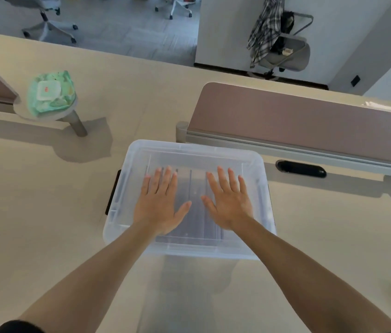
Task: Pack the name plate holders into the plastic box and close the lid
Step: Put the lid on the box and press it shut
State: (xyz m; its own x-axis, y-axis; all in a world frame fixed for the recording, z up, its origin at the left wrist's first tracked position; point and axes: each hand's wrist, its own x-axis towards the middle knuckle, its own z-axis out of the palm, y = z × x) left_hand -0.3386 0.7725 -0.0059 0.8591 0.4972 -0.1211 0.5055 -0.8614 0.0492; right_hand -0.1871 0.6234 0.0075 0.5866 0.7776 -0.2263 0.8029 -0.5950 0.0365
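Note:
A clear plastic box (191, 152) stands on the beige desk in front of me with its translucent lid (249, 248) lying on top. Through the lid I make out the name plate holders (194, 186) as several dark upright lines inside. My left hand (159, 205) lies flat, palm down, on the left half of the lid with fingers spread. Flat on the right half rests my right hand (228, 203), fingers apart too. Neither hand holds anything. A black latch (112, 192) shows on the box's left side.
A pack of green wet wipes (50, 93) sits on a small round stand at the left. A brown desk divider (298, 116) runs behind the box to the right, with a black cable slot (301, 168) beside it. Office chairs stand on the floor beyond the desk.

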